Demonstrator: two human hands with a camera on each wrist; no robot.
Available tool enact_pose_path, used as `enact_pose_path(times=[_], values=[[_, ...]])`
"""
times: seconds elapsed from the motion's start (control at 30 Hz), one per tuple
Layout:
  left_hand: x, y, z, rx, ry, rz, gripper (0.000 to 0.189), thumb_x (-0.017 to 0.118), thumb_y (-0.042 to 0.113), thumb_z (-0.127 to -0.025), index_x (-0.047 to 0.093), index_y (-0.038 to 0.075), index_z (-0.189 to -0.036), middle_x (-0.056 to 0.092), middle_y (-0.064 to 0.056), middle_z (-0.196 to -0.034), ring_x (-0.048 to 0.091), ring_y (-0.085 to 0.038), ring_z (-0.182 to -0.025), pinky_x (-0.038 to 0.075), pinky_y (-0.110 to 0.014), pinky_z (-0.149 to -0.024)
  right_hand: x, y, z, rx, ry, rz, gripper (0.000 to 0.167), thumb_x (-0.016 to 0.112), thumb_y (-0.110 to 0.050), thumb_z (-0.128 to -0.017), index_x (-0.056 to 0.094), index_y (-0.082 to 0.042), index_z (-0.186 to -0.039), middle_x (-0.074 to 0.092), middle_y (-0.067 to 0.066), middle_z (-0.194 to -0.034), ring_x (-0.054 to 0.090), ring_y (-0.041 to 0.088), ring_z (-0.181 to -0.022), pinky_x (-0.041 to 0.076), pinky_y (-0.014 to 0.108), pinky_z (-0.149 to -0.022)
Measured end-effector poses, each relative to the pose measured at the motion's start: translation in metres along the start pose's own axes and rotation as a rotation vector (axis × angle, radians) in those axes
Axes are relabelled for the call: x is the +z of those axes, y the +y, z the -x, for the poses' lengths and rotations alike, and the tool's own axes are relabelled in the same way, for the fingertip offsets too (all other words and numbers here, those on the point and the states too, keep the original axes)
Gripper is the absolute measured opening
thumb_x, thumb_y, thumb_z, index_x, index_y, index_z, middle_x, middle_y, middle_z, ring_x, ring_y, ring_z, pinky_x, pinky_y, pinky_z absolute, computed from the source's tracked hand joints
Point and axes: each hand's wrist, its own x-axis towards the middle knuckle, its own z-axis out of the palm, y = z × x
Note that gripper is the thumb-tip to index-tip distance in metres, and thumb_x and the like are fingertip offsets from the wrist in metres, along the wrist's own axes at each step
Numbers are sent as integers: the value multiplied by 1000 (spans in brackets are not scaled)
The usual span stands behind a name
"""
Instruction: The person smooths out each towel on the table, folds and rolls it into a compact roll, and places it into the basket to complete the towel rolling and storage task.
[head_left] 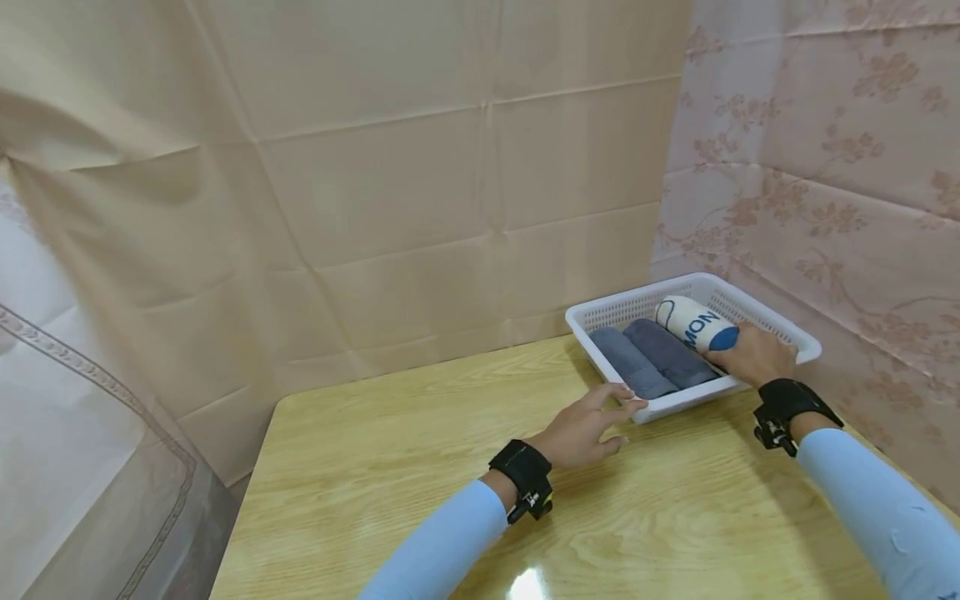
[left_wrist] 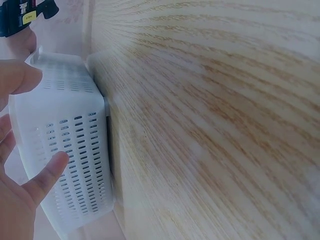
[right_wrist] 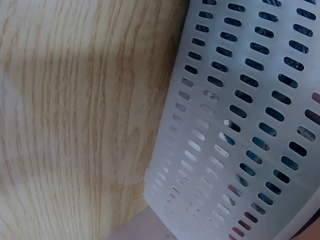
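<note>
A white perforated plastic basket point(head_left: 686, 403) stands at the table's far right corner. Two dark grey cloth rolls, one on the left point(head_left: 630, 364) and one in the middle point(head_left: 667, 354), lie side by side in it. To their right is a cream rolled cloth point(head_left: 684, 319) with blue lettering; my right hand point(head_left: 759, 357) reaches over the rim and grips its near end. My left hand point(head_left: 581, 429) is at the basket's near left corner, fingers loosely extended by the rim. In the left wrist view its thumb and fingers spread beside the basket's slotted wall point(left_wrist: 75, 150).
The wood-grain table point(head_left: 390, 475) spreads out left of the basket. Behind it hangs a beige cloth point(head_left: 375, 208), and a pink floral cloth point(head_left: 840, 192) closes off the right side. A pale, banded cloth point(head_left: 67, 467) hangs at the left.
</note>
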Motion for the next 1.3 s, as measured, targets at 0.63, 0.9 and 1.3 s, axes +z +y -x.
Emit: enact_pose_path(times=[0.63, 0.9, 1.3], values=[[6, 0, -1, 11, 2, 2, 65, 65, 25, -104, 35, 22, -161, 33, -3, -158, 31, -10, -145, 38, -9, -93, -11, 2, -9, 34, -285, 65, 74, 71, -38, -88, 43, 23, -119, 59, 37, -95, 54, 61, -96, 18, 88, -93], [2, 0, 1, 14, -6, -17, 66, 65, 25, -104, 35, 22, -162, 33, -3, -158, 32, -11, -145, 39, -10, -93, -3, 1, -13, 66, -272, 69, 77, 71, -31, -88, 30, 18, -130, 55, 38, -99, 49, 63, -102, 15, 86, -97], [2, 0, 1, 12, -4, -23, 66, 64, 26, -104, 33, 22, -162, 32, -3, -159, 29, -11, -147, 37, -11, -99, -9, -7, -18, 36, -392, 196, 41, 64, -27, -95, 60, 14, -97, 63, 32, -91, 55, 62, -101, 16, 89, -97]])
